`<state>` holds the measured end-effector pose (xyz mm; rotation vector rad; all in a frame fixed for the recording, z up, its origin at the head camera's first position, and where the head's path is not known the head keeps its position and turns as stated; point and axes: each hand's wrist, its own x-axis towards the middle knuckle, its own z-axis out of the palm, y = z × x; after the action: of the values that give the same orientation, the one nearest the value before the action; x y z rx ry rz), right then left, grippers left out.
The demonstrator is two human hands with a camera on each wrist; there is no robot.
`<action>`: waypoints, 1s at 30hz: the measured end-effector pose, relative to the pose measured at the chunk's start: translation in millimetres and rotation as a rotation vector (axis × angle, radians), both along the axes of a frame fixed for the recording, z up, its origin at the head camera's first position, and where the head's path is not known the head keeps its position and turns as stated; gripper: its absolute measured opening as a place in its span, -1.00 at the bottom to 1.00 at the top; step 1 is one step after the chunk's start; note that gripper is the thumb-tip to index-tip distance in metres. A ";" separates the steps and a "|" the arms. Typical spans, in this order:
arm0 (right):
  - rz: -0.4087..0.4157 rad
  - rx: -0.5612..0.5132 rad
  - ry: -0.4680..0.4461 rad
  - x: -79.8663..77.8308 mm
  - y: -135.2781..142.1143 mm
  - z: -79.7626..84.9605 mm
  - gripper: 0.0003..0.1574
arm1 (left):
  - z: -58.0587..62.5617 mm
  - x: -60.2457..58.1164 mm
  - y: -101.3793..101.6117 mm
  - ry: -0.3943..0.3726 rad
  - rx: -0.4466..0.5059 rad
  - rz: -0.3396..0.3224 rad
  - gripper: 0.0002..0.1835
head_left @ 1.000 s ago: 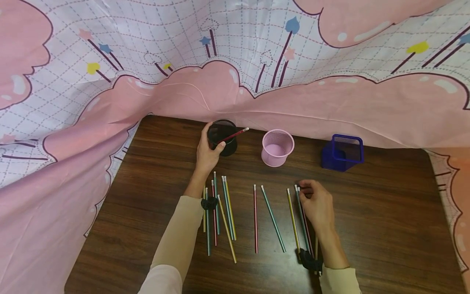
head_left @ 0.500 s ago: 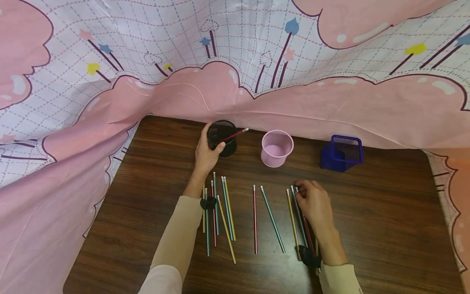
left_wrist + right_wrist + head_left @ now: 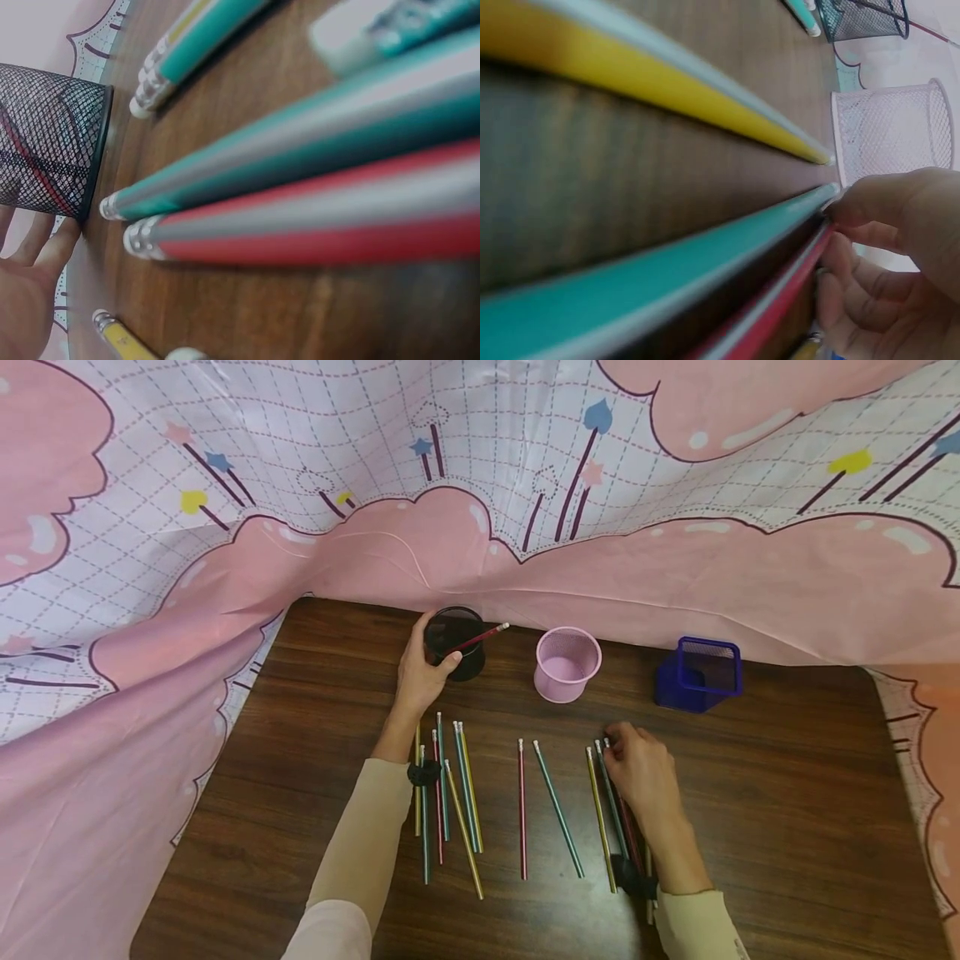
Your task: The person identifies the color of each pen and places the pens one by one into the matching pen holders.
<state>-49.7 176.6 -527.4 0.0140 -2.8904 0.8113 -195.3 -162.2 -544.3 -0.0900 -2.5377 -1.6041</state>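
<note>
My left hand (image 3: pixel 423 675) holds the black mesh pencil cup (image 3: pixel 468 667) at the table's back, fingers round its far side and thumb at the rim. One red pencil (image 3: pixel 483 635) leans inside that cup, eraser end out. In the right wrist view, my right hand (image 3: pixel 900 247) pinches another red pencil (image 3: pixel 791 281) near its eraser end; the pencil lies on the table. Close beside it runs a teal pencil (image 3: pixel 675 262), then a yellow pencil (image 3: pixel 727 109). One more yellow pencil (image 3: pixel 649 893) is partly hidden under the right wrist.
A pink mesh cup (image 3: pixel 562 687) and a blue square mesh cup (image 3: pixel 686 697) stand along the back, before the hanging cloth (image 3: pixel 675 602). Several pencils lie below the left forearm. A red pencil (image 3: pixel 522 810) and a teal pencil (image 3: pixel 558 810) lie mid-table.
My right hand has shifted slightly left, and the teal pencil's eraser end beside it has moved a little left, away from the red one. The left hand and black cup have stayed put.
</note>
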 end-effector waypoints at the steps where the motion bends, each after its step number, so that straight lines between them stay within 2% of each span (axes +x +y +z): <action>1: 0.010 0.007 -0.001 -0.6 -0.2 1.2 -0.70 | 0.4 0.5 -0.2 0.000 -0.004 0.001 -0.11; 6: 0.035 0.015 -0.032 -5.2 0.6 3.3 -0.73 | 1.6 2.3 0.0 -0.010 -0.018 0.003 -0.05; 11: 0.013 -0.006 -0.069 -7.6 5.2 -0.8 -0.75 | 0.2 0.5 -0.2 -0.016 -0.005 -0.006 -0.12; 19: 0.022 -0.092 -0.136 -11.8 14.9 6.5 -0.73 | 0.8 0.2 -1.7 -0.023 0.034 -0.009 -0.13; 30: 0.009 -0.166 -0.070 -18.7 22.2 17.0 -0.77 | 3.0 -0.8 1.5 -0.004 0.083 -0.030 -0.13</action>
<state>-68.4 198.8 -510.4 -0.0197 -2.8785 1.0709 -196.2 -160.7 -541.3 -0.1171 -2.4799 -1.7204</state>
